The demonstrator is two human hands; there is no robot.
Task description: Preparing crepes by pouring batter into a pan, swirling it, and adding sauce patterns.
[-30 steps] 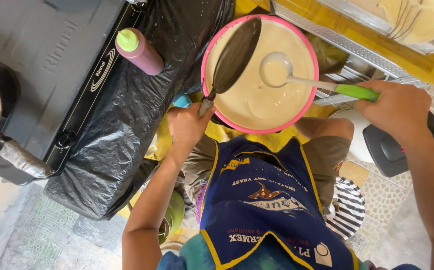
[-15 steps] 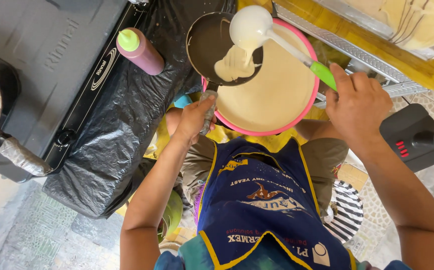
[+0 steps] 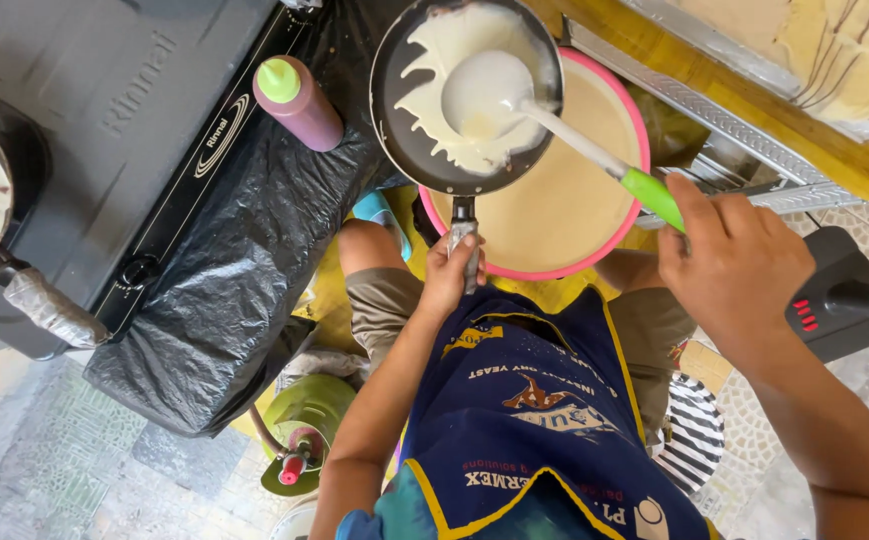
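A person's left hand (image 3: 451, 272) is clamped on the handle of a small dark frying pan (image 3: 464, 95), now lifted level above the far rim of the pink batter bowl (image 3: 594, 262), where a second ago it hung tilted over the bowl. The right hand (image 3: 729, 262) grips the green-handled ladle (image 3: 484, 95), whose cup now rests inside the pan after leaving the bowl. Pale batter (image 3: 434, 60) spreads beyond the left grip across the pan's base; pouring looks nearly finished. A purple squeeze bottle (image 3: 299, 100) stands left of that grip on the black-wrapped counter (image 3: 224, 270)
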